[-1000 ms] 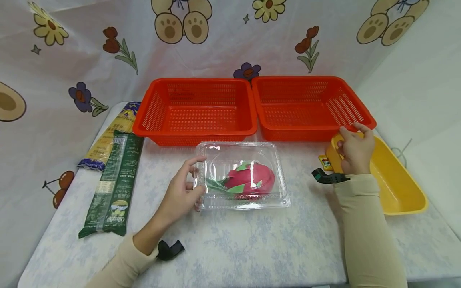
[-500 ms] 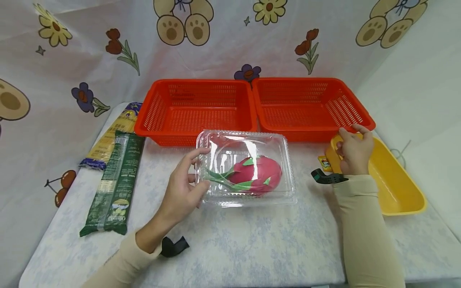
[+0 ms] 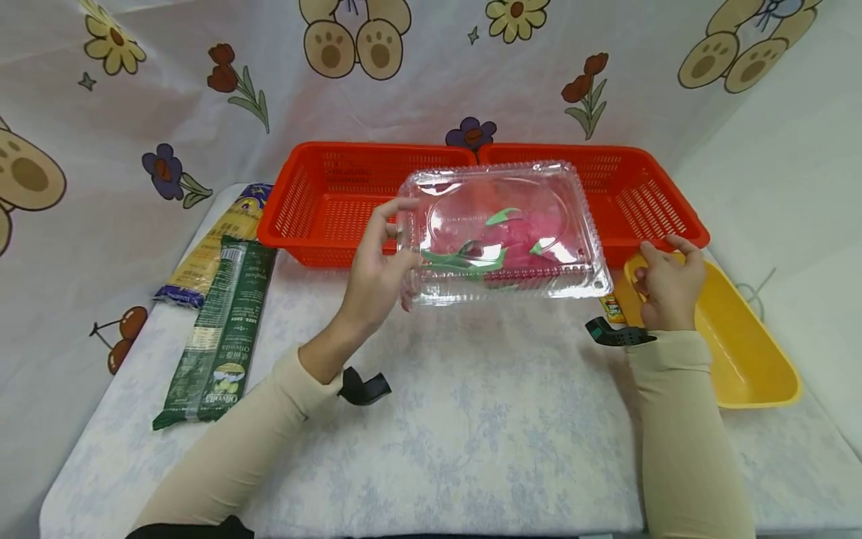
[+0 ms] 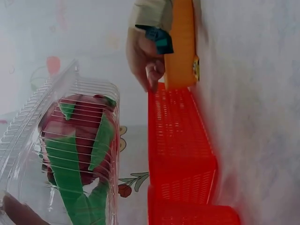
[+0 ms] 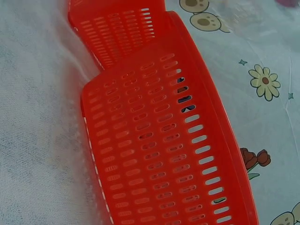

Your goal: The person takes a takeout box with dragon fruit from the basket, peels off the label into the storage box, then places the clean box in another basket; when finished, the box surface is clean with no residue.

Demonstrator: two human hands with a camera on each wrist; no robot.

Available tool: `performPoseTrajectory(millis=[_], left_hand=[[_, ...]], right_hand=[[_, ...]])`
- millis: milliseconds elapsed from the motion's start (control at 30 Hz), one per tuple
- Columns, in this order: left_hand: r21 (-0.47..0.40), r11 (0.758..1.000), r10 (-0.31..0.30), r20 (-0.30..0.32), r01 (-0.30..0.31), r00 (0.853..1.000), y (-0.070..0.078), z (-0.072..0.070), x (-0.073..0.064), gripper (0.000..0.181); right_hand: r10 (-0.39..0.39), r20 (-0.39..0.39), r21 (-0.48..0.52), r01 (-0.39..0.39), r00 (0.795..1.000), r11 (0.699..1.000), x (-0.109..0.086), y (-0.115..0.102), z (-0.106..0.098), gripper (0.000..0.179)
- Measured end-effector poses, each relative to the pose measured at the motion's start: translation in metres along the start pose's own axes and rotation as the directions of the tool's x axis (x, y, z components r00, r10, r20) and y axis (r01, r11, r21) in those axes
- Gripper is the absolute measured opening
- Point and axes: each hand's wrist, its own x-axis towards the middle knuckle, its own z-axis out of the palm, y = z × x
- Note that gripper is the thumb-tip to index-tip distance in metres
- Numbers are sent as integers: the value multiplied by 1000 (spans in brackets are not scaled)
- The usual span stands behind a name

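Observation:
My left hand (image 3: 377, 273) grips the left end of a clear plastic clamshell box (image 3: 431, 180), thumb in front and fingers at the edge. Inside lies a pink dragon fruit (image 3: 518, 243) with green leaf tips. Raised off the table, the box overlaps both red baskets in the head view. In the left wrist view, the ridged side of the box (image 4: 101, 86) shows the fruit (image 4: 79, 119) through it. My right hand (image 3: 672, 288), fingers loosely curled, stays over the near end of a yellow bin (image 3: 747, 352), fingertips close to the right red basket's rim.
The left red basket (image 3: 337, 258) and right red basket (image 3: 667, 202) stand side by side at the back. A green spaghetti pack (image 3: 222, 337) and a yellow pasta pack (image 3: 209, 254) lie at left. A small yellow packet (image 3: 611, 308) sits beside the bin.
My left hand has lifted the clamshell box with the dragon fruit off the table and carried it up, back and to the right. The right hand has stayed in place.

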Motion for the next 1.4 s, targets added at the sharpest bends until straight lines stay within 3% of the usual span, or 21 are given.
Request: performPoseTrajectory(millis=[267,433,567,867,1100,1233,1400], left_hand=[[70,997,-10,-33,12,999,-1,15,61,51],[93,994,-58,-23,60,998,-11,31,91,48],[144,985,-93,-30,96,995,-21,44,104,46],[190,968,-161,-42,166,986,-40,73,136,43],[301,935,-179,-54,187,982,-51,82,150,44],[302,922,-239,-52,243,970,-56,89,157,45],[364,875,-328,-37,318,944,-56,105,169,45]], right_hand=[[5,-1,13,-5,1000,1000,1,-2,2,68],[2,-7,38,-2,1000,999,0,-4,-2,65],[38,-26,15,-37,999,999,-2,-1,-7,66],[21,-10,28,-21,1000,999,-2,0,-10,68],[16,5,5,-16,1000,1000,-1,-1,-3,72],[14,13,11,-14,1000,1000,-1,0,1,70],[10,9,19,-10,1000,1000,1,1,3,67]])
